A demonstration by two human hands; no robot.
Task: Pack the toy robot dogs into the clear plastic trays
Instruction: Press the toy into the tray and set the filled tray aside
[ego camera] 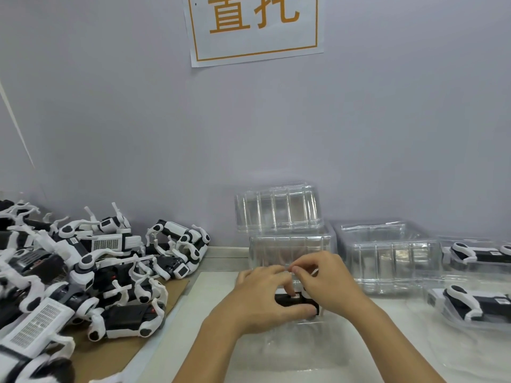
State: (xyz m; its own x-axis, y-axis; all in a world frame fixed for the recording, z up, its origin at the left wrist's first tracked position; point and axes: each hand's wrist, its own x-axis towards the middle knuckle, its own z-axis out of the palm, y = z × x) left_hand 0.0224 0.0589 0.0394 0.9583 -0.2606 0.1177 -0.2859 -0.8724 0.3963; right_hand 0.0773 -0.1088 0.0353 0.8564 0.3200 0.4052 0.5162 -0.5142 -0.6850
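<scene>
1. Left hand (262, 297): at 6 o'clock of the view, fingers curled over a black-and-white toy robot dog (297, 301), thumb pressed along its near side.
2. Right hand (323, 283): just beside the left at 5 o'clock, thumb and forefinger pinching a thin edge above the same dog; what that edge belongs to cannot be told.
3. The held dog lies low in a clear plastic tray (290, 344) on the white work surface (210, 288); both hands hide most of its body.
4. Stack of empty trays (279, 208): at 12 o'clock of the hands, against the wall, the top one tilted.
5. Second empty stack (387, 252): at 2 o'clock, just beside the first.
6. 2 packed trays at 3 o'clock: a far one (478, 252) and a near one (470, 302), each holding 1 dog.
7. Heap of unpacked dogs (83, 272): at 9 o'clock, legs tangled, resting on a brown cardboard sheet (116, 352), well apart from the hands.
8. Paper sign (254, 26): on the wall at 12 o'clock, orange border and orange characters, cut off by the top of the view.
</scene>
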